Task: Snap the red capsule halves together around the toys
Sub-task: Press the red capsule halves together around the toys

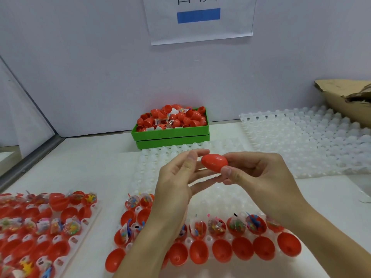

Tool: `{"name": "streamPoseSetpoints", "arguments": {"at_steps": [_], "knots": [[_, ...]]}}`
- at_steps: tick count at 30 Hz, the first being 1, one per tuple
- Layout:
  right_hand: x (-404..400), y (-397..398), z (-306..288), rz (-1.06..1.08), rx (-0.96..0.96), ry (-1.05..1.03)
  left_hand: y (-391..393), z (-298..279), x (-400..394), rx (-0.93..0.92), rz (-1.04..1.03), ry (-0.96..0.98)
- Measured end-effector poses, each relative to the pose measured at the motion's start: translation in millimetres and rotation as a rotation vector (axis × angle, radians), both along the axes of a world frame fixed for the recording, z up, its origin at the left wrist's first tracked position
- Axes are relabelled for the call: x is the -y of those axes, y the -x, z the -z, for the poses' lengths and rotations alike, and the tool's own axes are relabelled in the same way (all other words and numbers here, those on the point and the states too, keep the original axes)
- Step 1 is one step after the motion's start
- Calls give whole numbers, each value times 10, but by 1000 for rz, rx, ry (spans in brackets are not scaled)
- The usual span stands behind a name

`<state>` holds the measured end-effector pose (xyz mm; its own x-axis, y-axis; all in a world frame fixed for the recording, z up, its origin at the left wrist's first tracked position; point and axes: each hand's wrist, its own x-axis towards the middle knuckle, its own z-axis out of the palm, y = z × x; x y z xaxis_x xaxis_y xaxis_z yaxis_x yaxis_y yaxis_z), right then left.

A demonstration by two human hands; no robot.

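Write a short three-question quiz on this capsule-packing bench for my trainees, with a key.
1. True or false: the right hand holds a closed red capsule.
2. Where is the green tray of loose halves? A) against the back wall B) under the left hand C) on the cardboard
3. Fill in: the nearest row of the front tray holds ____ halves with no toys.

Key
1. True
2. A
3. empty
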<state>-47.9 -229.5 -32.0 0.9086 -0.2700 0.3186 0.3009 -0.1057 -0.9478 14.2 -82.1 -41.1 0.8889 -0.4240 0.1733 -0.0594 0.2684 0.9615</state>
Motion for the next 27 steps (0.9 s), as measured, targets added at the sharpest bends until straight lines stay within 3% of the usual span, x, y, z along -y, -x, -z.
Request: {"name": "streamPoseSetpoints", "arguments": {"at_steps": [4, 10, 20, 27], "knots": [[25, 10, -25, 19, 0, 50, 1, -16, -52, 261, -60, -170], [-32, 32, 19, 67, 21, 180, 72, 33, -15, 427, -264, -301], [13, 10, -32, 12, 12, 89, 113, -29, 0, 518, -229, -293], [53, 19, -18, 6, -22, 59, 110, -32, -1, 405, -177, -263]]}}
